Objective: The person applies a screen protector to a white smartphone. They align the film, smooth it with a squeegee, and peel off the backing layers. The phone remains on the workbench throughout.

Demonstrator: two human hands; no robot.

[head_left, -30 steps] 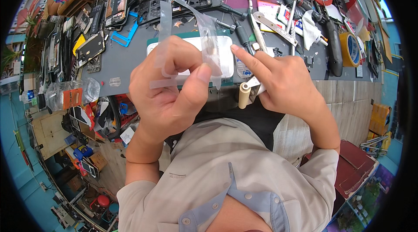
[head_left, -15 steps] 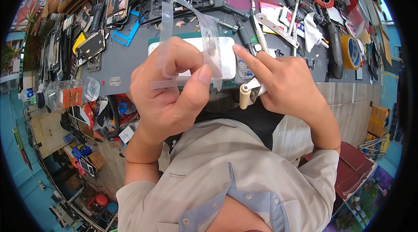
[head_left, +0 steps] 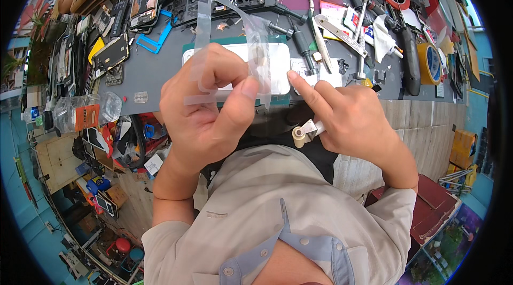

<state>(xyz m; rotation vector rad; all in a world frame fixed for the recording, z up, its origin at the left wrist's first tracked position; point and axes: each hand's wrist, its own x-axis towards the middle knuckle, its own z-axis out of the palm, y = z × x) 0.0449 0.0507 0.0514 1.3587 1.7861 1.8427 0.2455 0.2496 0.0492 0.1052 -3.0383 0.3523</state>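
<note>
My left hand [head_left: 206, 114] is closed, its thumb and forefinger pinching a clear, frame-like plastic film [head_left: 257, 52] whose strips stand up in the air. Behind that hand lies a flat white panel [head_left: 279, 71] with rounded corners, on a green pad [head_left: 189, 48]; the hand and film hide part of it. My right hand [head_left: 352, 114] has its forefinger stretched out, the tip at the panel's right edge. The curled fingers of this hand hold a small hand roller [head_left: 298, 137] with a cream wheel and a pale handle, below the table's front edge.
Screwdrivers [head_left: 302, 44], a white-handled brush [head_left: 315, 28] and a yellow tape roll [head_left: 430, 64] lie right of the panel. Phone frames [head_left: 222, 1] and a blue bracket [head_left: 152, 43] are spread behind and left. A clear plastic bottle [head_left: 69, 111] rests at the left edge.
My right hand has dropped slightly toward me, and the roller has tilted and moved lower with it. My left hand and the film have barely moved.
</note>
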